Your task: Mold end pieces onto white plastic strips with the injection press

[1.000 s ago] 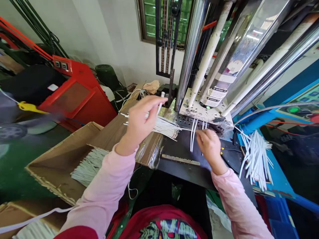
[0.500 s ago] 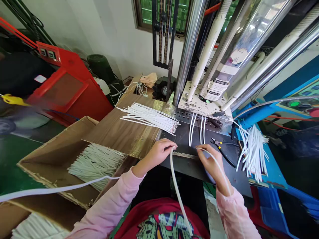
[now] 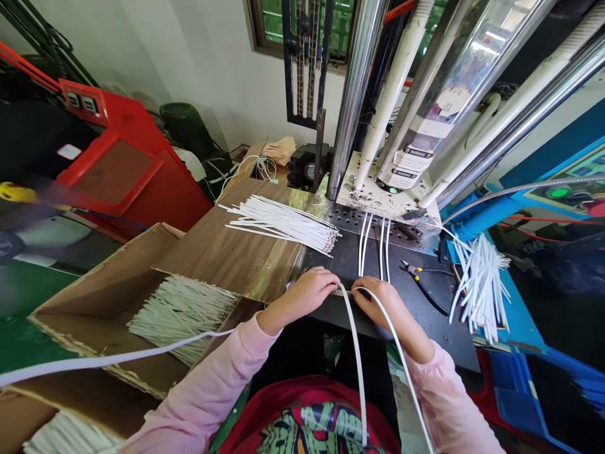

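Two white cables (image 3: 359, 353) are running from my lap up to the near edge of the black work plate (image 3: 425, 328), where both hands are meeting. L hand (image 3: 309, 291) is pinching the end of one cable, fingers closed on it; R hand (image 3: 380, 299) is gripping the end of the other cable, fingers curled shut round it. Both cable ends are sitting at the plate edge, touching or nearly touching each other, just below four short white leads (image 3: 375, 246) that are lying upright-looking in pairs on the plate and feeding under the press base (image 3: 378, 198). Pliers (image 3: 418, 274) w/ yellow handles are lying on the plate to the R of the leads, apart from my R hand. Farther R, a loose bundle of cut white leads (image 3: 479, 287) is hanging over the blue machine edge. To the L, a fanned stack of cut leads (image 3: 281, 221) is resting on the wooden board (image 3: 231, 255). Beyond that, an open cardboard box (image 3: 104, 290) is holding more cut leads. A white strap (image 3: 94, 360) is crossing in front of the box. Red cabinet (image 3: 123, 164) is standing far L.
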`<act>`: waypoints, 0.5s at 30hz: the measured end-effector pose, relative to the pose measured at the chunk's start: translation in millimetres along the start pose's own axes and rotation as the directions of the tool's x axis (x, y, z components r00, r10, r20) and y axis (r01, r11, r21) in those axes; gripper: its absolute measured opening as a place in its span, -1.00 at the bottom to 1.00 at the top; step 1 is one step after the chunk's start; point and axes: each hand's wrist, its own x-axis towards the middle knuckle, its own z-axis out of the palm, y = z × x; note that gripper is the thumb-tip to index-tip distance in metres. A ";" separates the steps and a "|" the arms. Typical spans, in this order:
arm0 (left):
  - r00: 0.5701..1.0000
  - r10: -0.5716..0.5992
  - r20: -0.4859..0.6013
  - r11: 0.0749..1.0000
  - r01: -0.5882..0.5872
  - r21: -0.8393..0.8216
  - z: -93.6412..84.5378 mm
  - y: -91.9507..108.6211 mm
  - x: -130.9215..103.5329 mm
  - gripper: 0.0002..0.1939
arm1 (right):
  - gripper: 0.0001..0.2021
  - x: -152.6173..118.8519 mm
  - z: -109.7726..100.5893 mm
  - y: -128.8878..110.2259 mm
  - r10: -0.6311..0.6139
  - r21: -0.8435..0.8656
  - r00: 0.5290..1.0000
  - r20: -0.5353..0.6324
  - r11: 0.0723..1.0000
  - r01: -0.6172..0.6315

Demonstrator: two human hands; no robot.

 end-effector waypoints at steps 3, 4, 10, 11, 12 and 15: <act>1.000 0.007 0.020 1.000 -0.007 0.000 -0.4 -1.4 1.5 -0.81 | -0.86 5.3 -4.1 -4.6 -0.013 -0.057 0.999 0.041 0.998 0.016; 1.000 0.007 0.023 1.000 -0.007 0.006 -0.5 -2.0 1.6 -0.80 | -0.86 6.8 -5.6 -7.2 -0.015 -0.088 0.998 0.057 0.996 0.020; 0.996 0.088 0.011 0.966 -0.088 0.244 7.8 1.6 -8.1 -0.77 | -0.83 3.8 -7.5 -27.7 0.035 -0.336 0.985 0.167 0.942 0.023; 0.995 0.095 -0.002 0.963 -0.092 0.253 10.7 2.9 -11.5 -0.77 | -0.81 1.2 -7.2 -28.4 0.036 -0.341 0.986 0.165 0.940 0.023; 0.995 0.094 -0.018 0.965 -0.087 0.247 13.3 4.1 -15.1 -0.77 | -0.80 -1.4 -7.3 -27.4 0.029 -0.320 0.987 0.155 0.947 0.022; 0.997 0.058 -0.060 0.985 -0.048 0.166 15.9 4.6 -24.9 -0.79 | -0.80 -4.1 -12.0 -14.4 -0.042 -0.089 0.987 0.157 0.994 0.056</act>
